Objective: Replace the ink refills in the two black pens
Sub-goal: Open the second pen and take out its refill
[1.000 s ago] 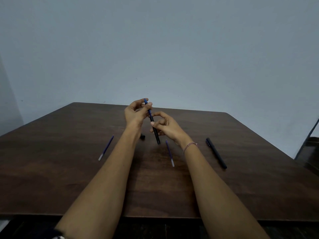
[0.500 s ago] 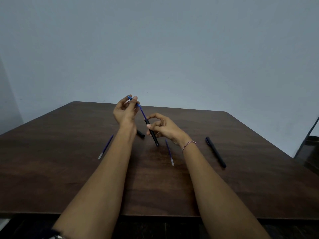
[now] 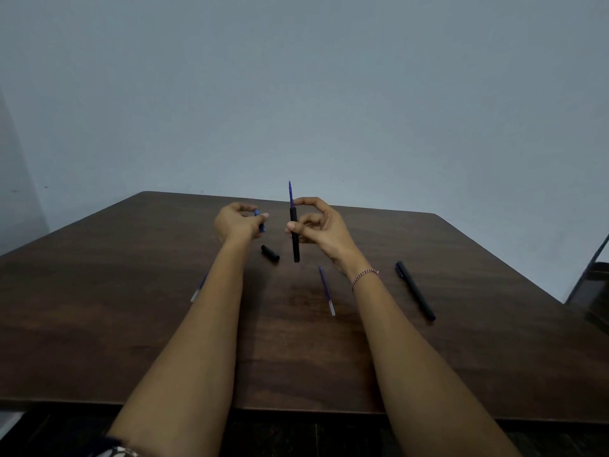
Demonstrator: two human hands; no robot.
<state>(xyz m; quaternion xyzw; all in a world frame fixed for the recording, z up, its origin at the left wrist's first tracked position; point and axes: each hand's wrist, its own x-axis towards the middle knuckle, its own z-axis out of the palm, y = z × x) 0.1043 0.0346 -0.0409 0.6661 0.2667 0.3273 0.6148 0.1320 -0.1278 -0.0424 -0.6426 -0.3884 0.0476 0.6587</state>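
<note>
My right hand (image 3: 324, 229) grips a black pen barrel (image 3: 295, 247) upright above the table, pinching it near its top. A thin blue refill (image 3: 290, 192) sticks up out of the barrel. My left hand (image 3: 235, 222), a little to the left, pinches a small blue pen part (image 3: 261, 222). A short black cap (image 3: 270, 253) lies on the table below the hands. One loose blue refill (image 3: 326, 290) lies under my right wrist. Another refill (image 3: 197, 291) is partly hidden behind my left forearm. The second black pen (image 3: 415, 290) lies at the right.
The dark wooden table (image 3: 131, 324) reaches to a plain grey wall. A dark piece of furniture (image 3: 590, 285) stands past the table's right edge.
My left hand has come away from the barrel with the small blue part. My right hand has turned the barrel upright, the refill still standing in it.
</note>
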